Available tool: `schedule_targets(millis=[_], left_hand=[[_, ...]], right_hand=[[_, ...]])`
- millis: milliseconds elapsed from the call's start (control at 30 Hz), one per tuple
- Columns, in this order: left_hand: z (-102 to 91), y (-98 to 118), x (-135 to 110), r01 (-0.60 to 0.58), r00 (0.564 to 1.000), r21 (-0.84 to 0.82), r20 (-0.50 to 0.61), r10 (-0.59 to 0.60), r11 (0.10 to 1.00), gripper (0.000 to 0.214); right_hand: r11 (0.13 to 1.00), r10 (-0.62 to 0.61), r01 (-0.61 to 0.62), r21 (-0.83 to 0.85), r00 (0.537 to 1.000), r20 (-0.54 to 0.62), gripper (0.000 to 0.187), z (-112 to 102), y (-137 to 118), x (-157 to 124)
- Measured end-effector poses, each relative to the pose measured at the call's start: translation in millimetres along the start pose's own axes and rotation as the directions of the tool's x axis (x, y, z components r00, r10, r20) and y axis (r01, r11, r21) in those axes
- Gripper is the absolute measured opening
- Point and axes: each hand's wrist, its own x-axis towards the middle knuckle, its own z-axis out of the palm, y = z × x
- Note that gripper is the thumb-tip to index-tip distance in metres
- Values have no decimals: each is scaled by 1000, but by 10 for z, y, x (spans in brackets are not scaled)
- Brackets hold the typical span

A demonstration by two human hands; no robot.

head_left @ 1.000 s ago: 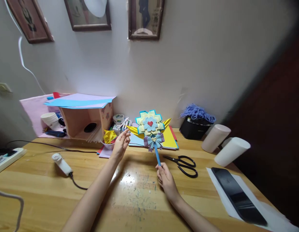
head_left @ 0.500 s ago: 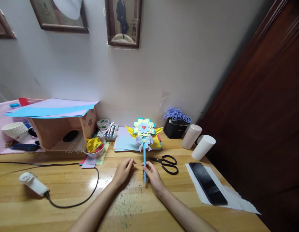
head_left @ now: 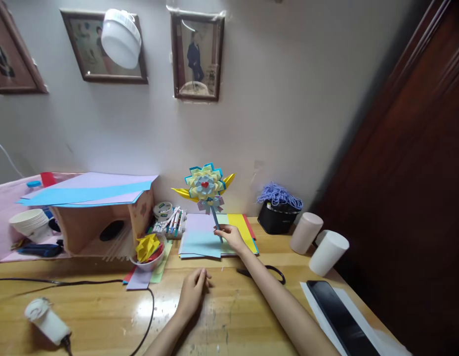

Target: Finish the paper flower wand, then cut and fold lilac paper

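My right hand (head_left: 232, 237) is closed around the thin blue stem of a paper flower wand (head_left: 205, 184), held up over the stack of coloured paper (head_left: 199, 242). The wand has layered yellow and blue petals, a red heart at its centre, yellow wings and a pale purple-blue bow; its head tilts left. My left hand (head_left: 193, 291) rests on the tabletop with its fingers loosely curled, and nothing shows in it. Beneath my right forearm lie black-handled scissors (head_left: 276, 272), partly hidden.
A box (head_left: 140, 217) topped with paper sheets stands at left, beside markers (head_left: 173, 221) and a bowl of folded paper (head_left: 149, 252). Yarn (head_left: 279, 194) in a black holder, white rolls (head_left: 328, 252) and a phone (head_left: 340, 316) are at right. A corded white device (head_left: 47, 321) lies front left.
My right hand has moved forward and up with the wand, from the bare table to over the paper stack. The wand now leans left. My left hand stays on the table; the view has tilted upward.
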Motion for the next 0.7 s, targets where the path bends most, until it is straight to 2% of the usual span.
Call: schedule_targets(millis=[67, 133, 267, 333, 467, 567, 700], left_hand=[[-43, 14, 29, 16, 999, -46, -45, -18, 999, 44], [-130, 115, 99, -1, 992, -84, -126, -9, 996, 41], [-383, 573, 356, -74, 951, -227, -308, 1, 971, 43], [-486, 849, 473, -97, 945, -326, -327, -16, 940, 45], [-573, 1232, 529, -130, 962, -358, -273, 30, 925, 36], [-572, 1299, 481, -127, 961, -348, -276, 28, 929, 33], [-560, 1231, 465, -100, 939, -310, -344, -13, 945, 35]], right_hand=[[1000, 1, -1, 27, 1000, -6, 40, 112, -5, 57], [998, 23, -23, 60, 1000, 6, 42, 241, 10, -31], [989, 96, -103, 110, 993, 67, 43, 467, 15, -496], [983, 115, -129, 128, 987, 110, 39, 536, -16, -748], [986, 130, -142, 83, 982, 135, 32, 584, -95, -1069], [988, 144, -150, 33, 981, 132, 29, 584, -117, -1152], [985, 168, -172, 27, 977, 130, 28, 598, -112, -1180]])
